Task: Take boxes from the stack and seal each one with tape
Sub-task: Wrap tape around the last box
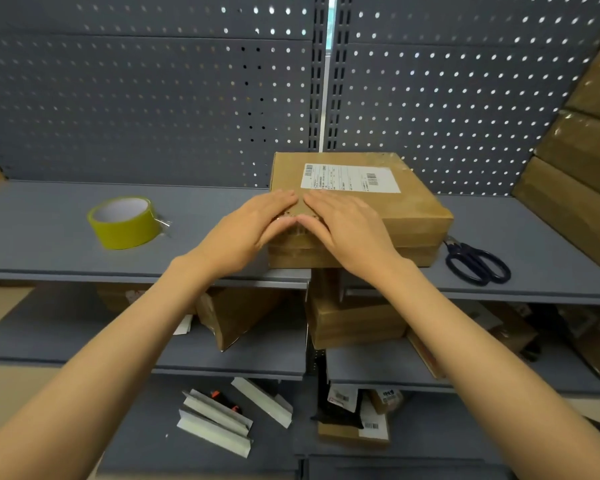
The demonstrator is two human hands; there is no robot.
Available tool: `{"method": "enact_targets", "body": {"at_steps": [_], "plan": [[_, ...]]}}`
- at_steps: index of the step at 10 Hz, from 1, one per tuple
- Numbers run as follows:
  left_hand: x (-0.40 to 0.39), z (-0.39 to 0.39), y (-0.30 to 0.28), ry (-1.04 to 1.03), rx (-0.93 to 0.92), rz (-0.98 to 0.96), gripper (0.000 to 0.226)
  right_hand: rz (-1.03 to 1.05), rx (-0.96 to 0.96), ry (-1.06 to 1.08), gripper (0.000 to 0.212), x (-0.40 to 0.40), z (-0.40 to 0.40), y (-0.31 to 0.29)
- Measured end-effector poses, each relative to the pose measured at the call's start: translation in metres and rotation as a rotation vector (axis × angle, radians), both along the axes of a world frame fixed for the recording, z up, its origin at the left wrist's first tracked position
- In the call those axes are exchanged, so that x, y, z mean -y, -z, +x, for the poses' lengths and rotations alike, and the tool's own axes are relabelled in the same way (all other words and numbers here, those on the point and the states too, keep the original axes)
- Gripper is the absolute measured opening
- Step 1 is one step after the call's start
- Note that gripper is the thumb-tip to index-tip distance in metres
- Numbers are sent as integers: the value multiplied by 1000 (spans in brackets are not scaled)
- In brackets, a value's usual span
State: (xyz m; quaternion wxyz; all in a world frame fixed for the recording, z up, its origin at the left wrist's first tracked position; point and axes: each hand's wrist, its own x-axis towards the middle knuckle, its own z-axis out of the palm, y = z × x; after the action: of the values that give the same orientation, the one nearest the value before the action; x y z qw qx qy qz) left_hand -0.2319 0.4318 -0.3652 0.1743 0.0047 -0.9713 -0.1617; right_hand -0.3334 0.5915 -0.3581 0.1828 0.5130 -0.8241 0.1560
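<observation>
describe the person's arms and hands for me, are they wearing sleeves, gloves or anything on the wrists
Both forearms are bare from the frame edge to the wrists: no sleeves show. The left hand and right hand wear no gloves. No watch, bracelet or ring is visible on either. Fingernails look short and unpainted, though they are small in the head view.

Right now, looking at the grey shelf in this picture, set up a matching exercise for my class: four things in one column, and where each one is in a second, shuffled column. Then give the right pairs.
Things:
1. tape roll
2. scissors
3. shipping label
4. stack of boxes

Places:
A. on the far part of the box top, beyond both hands
B. at the right edge of the view, rising up the pegboard
C. on the shelf left of the box
D. on the shelf just right of the box

Pairs: 1-C, 2-D, 3-A, 4-B
</observation>
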Motion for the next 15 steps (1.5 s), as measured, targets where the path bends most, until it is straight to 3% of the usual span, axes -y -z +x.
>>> {"method": "enact_targets", "body": {"at_steps": [2,5,6,7,8,12,15], "plan": [[14,-3,6,86,-72,-178,65,7,-239,5,66,-1,-9,14],[20,-5,9,134,-47,-211,86,184,-209,-49,100,-10,-13,10],[11,8,8,50,-52,-28,94,166,-61,-49,96,-14,-8,2],[-25,26,10,-291,-345,520,70,-51,187,-30,67,-11,2,-3],[-70,32,15,-423,-427,922,54,-133,164,10,47,-4,9,-1],[-90,8,20,-320,-311,1057,64,-76,43,81,43,1,4,5],[-58,-12,16,-243,-237,929,75,-25,42,85,44,1,4,4]]}}
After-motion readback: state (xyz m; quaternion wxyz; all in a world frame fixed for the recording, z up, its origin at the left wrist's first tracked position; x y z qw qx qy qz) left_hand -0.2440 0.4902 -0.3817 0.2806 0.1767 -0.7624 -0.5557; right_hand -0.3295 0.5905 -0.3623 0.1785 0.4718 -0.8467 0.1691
